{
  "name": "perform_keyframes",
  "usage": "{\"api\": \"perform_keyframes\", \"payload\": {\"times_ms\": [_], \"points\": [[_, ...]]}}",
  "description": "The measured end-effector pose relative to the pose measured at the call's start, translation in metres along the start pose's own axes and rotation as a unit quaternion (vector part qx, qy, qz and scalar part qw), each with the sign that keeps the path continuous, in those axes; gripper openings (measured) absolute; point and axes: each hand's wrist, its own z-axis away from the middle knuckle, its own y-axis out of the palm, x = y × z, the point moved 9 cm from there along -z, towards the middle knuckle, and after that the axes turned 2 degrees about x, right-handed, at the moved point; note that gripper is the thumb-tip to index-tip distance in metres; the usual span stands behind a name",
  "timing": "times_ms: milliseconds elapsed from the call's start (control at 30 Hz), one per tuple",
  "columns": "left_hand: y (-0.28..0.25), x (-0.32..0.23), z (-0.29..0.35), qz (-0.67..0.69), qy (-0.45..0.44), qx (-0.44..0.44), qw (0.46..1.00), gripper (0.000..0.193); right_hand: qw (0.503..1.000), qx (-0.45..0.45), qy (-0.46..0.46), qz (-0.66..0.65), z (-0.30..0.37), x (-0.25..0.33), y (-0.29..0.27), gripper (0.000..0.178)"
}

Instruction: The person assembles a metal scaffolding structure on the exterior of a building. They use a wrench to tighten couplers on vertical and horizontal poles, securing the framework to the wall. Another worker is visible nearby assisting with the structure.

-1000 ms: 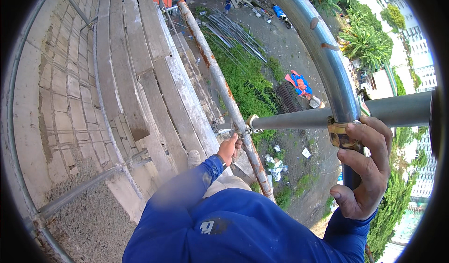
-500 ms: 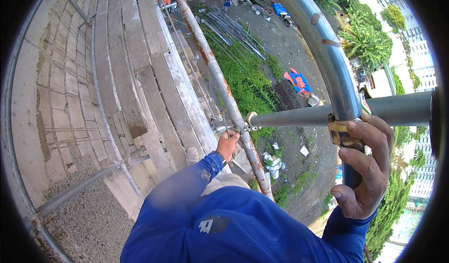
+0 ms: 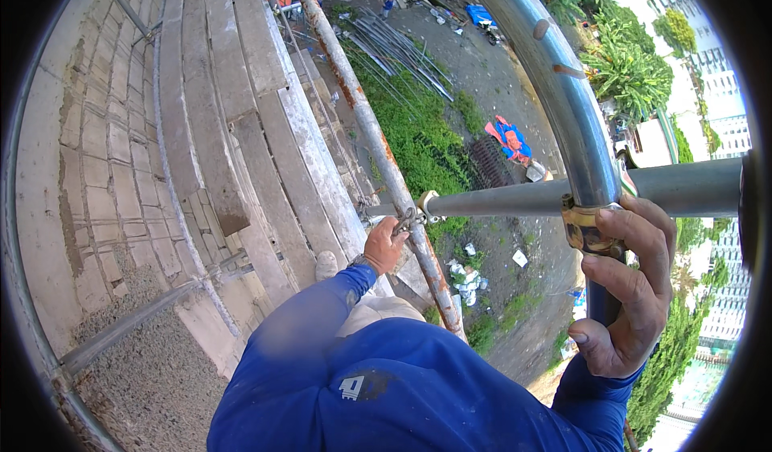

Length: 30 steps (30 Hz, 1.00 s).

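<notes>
My left hand (image 3: 384, 247) is closed on a small metal tool, apparently a wrench (image 3: 404, 223), at a rusty scaffold tube (image 3: 358, 90). Beside the tool, a clamp (image 3: 426, 204) joins that tube to a grey horizontal tube (image 3: 515, 199). My right hand (image 3: 635, 291) curls around the upright scaffold tube (image 3: 591, 142) at the right. Its fingers press on a brass-coloured coupler (image 3: 591, 228) fitted round the tube, close to where the grey tube passes behind. The wrench's far end and the tube's inner side behind my right palm are hidden.
Wooden planks (image 3: 265, 170) form a walkway at the left, beside a block wall (image 3: 108, 170). A scaffold tube (image 3: 129, 327) crosses the lower left. Far below lie grass (image 3: 410, 138), a pile of metal pipes (image 3: 402, 50) and a red-and-blue cloth (image 3: 511, 138).
My left hand has moved slightly down and left and turned, so the wrench now points rightward across the rusty tube. My right hand stays on the coupler.
</notes>
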Motion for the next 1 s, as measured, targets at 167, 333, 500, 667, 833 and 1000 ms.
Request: {"api": "perform_keyframes", "payload": {"times_ms": [167,333,500,667,833,1000], "points": [[0.007,0.009,0.019,0.158,-0.152,0.059,0.974,0.024,1.0,0.002,0.011,0.01,0.002,0.0,-0.004,0.062],[0.038,0.05,0.072,0.363,-0.265,0.109,0.886,0.034,1.0,0.001,0.003,0.007,0.001,0.001,-0.002,0.062],[0.05,0.041,0.1,0.498,-0.375,0.1,0.776,0.03,1.0,0.001,-0.003,0.013,0.001,-0.001,-0.001,0.063],[0.074,0.031,0.118,0.59,-0.405,0.107,0.69,0.028,1.0,-0.01,0.004,0.006,0.0,0.002,-0.001,0.063],[0.064,0.023,0.11,0.519,-0.412,0.078,0.745,0.025,1.0,0.003,-0.004,0.003,0.003,0.0,0.004,0.061],[0.044,0.04,0.108,0.439,-0.404,0.053,0.801,0.031,0.998,0.041,-0.036,0.004,0.007,-0.001,0.003,0.056]]}}
